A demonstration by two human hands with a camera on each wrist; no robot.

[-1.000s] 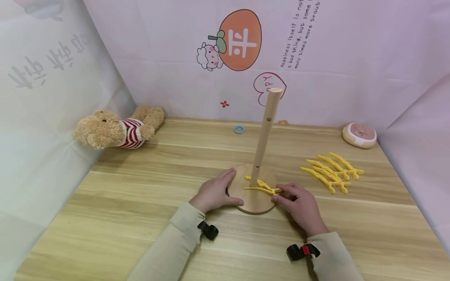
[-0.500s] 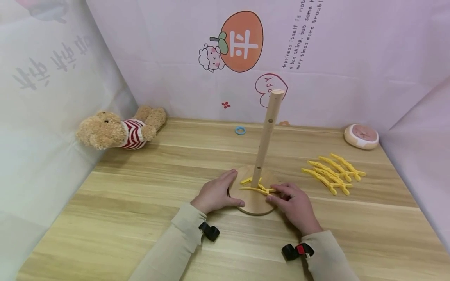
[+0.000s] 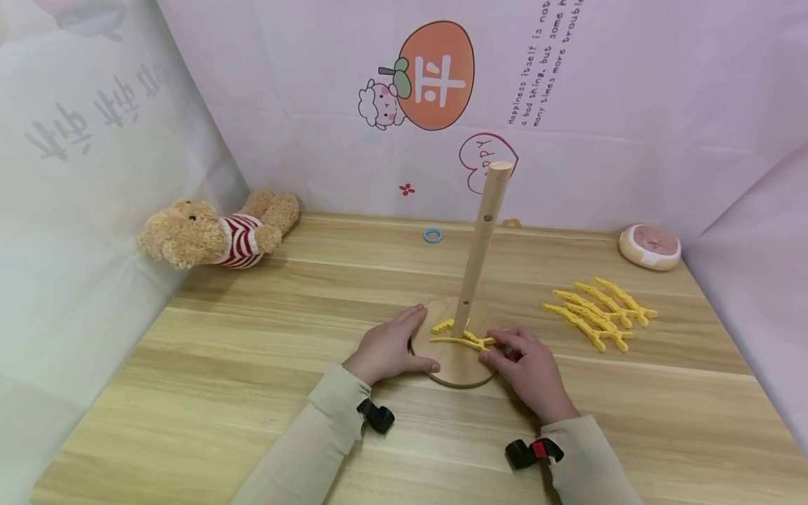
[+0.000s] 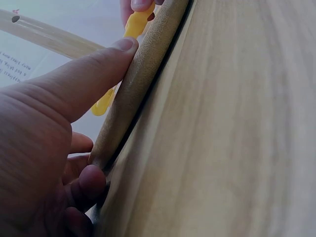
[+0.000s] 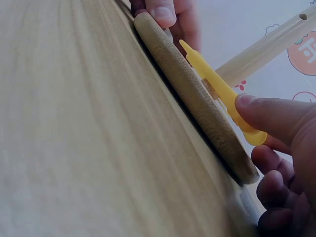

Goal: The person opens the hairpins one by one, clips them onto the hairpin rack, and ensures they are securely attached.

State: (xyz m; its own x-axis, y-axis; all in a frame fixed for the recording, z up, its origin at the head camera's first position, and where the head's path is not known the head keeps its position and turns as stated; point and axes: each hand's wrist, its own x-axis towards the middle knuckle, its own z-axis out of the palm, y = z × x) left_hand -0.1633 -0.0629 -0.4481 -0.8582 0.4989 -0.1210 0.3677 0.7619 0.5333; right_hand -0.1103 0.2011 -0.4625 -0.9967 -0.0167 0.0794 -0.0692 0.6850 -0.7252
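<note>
A plush bear [image 3: 238,240], blue ring [image 3: 426,238] and pinkish object [image 3: 651,245] lie apart.

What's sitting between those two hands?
The round wooden base, its upright post, and a yellow clip pinched by the right hand; the head view shows them all.

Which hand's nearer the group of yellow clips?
Right. The right hand, pinching a separate clip, is left of and in front of the yellow clip group; the left hand is farther left, at the left edge of the wooden base.
</note>
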